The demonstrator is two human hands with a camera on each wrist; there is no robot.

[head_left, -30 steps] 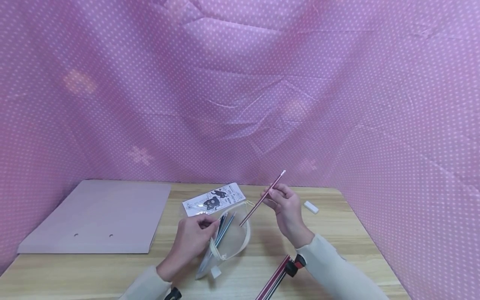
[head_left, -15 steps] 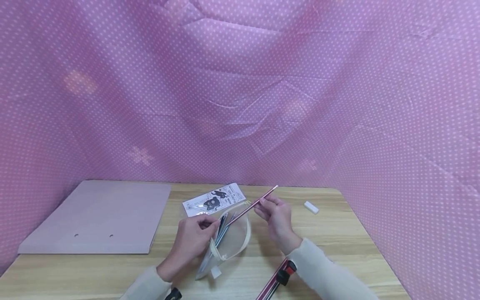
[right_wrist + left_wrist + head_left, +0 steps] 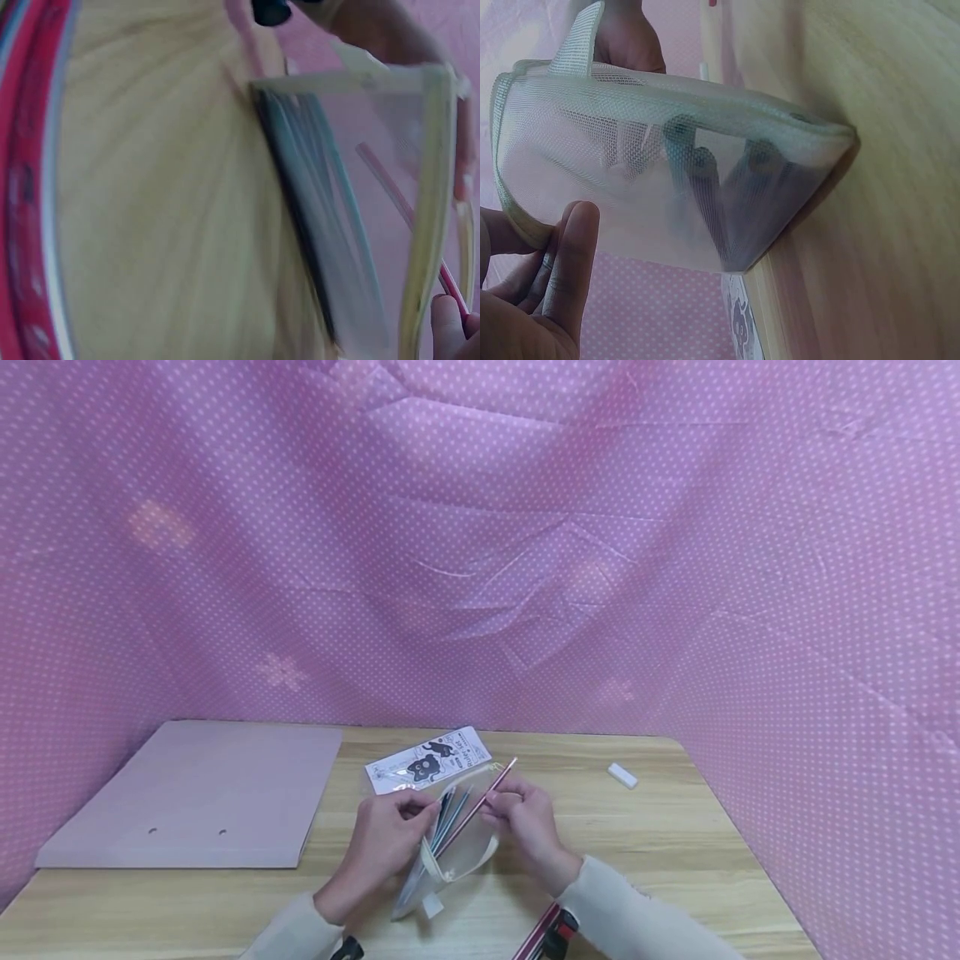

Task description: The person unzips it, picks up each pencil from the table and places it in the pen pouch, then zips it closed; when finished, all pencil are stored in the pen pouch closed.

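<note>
A see-through mesh pencil case (image 3: 474, 847) with a cream zip edge stands tilted on the table, its mouth spread apart. My left hand (image 3: 386, 831) pinches the near-left part of its rim. Several blue and dark pencils (image 3: 452, 817) are inside it; their lower ends show through the mesh (image 3: 622, 187) in the left wrist view. Between the thumb and fingers of my right hand (image 3: 531, 828) is a dark red pencil (image 3: 487, 797). Its lower end reaches into the mouth of the case, beside the blue pencils. In the right wrist view, this pencil (image 3: 386, 174) shows behind the rim.
A ruler set pack (image 3: 431, 760) with black cat pictures lies behind the case. A white eraser (image 3: 622, 775) lies to the right. More red and black striped pencils or a pack (image 3: 536, 935) lie under my right wrist. A large pale folder (image 3: 202, 793) covers the left side.
My right hand has moved left and down, bringing the red pencil from above the case into its mouth and tipping it more upright. The left hand keeps its place on the rim.
</note>
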